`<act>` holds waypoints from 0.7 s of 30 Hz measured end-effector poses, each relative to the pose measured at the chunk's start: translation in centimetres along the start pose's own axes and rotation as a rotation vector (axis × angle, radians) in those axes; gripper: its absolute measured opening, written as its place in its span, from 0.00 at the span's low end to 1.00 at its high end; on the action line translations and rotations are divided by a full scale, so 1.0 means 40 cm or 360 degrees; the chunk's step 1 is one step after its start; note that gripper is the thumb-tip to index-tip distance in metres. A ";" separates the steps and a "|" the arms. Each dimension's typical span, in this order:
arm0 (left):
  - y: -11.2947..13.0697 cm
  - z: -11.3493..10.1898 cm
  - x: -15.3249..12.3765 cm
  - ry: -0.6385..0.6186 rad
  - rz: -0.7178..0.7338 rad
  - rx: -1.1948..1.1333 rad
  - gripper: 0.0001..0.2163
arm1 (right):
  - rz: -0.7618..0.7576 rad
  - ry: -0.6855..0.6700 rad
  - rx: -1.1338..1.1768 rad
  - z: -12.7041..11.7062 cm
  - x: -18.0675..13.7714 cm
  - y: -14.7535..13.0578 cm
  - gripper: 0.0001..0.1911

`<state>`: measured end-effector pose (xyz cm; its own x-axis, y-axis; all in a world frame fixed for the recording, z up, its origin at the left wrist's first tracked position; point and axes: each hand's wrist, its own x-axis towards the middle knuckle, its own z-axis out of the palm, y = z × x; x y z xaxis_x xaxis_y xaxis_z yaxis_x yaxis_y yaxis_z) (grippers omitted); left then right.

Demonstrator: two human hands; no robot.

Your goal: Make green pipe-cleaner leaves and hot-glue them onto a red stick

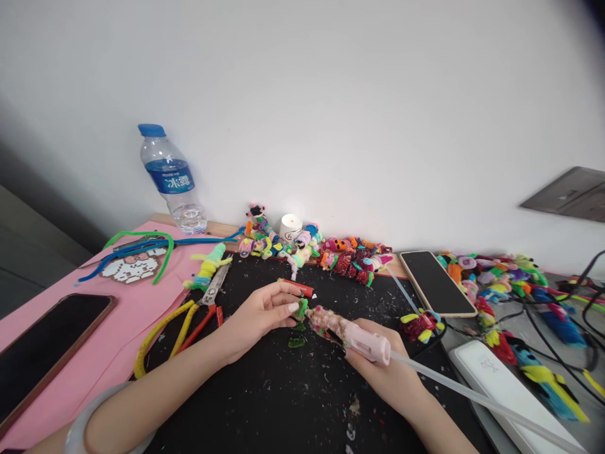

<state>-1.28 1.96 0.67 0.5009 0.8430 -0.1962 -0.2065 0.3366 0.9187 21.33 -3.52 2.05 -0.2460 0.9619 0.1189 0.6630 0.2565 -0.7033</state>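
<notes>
My right hand [378, 362] grips a pale pink hot glue gun [363, 340] with a long clear glue stick [449, 379] running out of its back. Fuzz and dried glue cover the front of the gun. In my left hand [267, 315] a small green fuzzy piece [301, 309] is pinched between thumb and fingers, right at the gun's nozzle. Another green scrap [297, 343] lies on the black mat [265, 403] just below. A red lighter-like stick [302, 289] rests behind my left fingers.
Scissors [189, 328] with yellow and red handles and a fuzzy pipe-cleaner doll [208, 266] lie left. A water bottle [167, 183] leans on the wall. Phones [437, 284] sit both sides. Right are a white power bank [505, 391], cables and many fuzzy dolls [501, 271].
</notes>
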 end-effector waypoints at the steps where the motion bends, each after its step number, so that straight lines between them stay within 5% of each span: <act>1: 0.000 0.000 0.000 -0.0005 0.0001 0.0002 0.10 | 0.0002 0.0024 0.0010 0.000 0.000 0.000 0.06; 21: 0.007 -0.001 0.001 0.0083 -0.0032 -0.0231 0.10 | 0.0111 0.0245 -0.0017 -0.006 0.004 0.011 0.04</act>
<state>-1.34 2.09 0.89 0.4626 0.8548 -0.2352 -0.3181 0.4076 0.8559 21.74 -3.23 1.93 -0.0888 0.9803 0.1766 0.6823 0.1890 -0.7062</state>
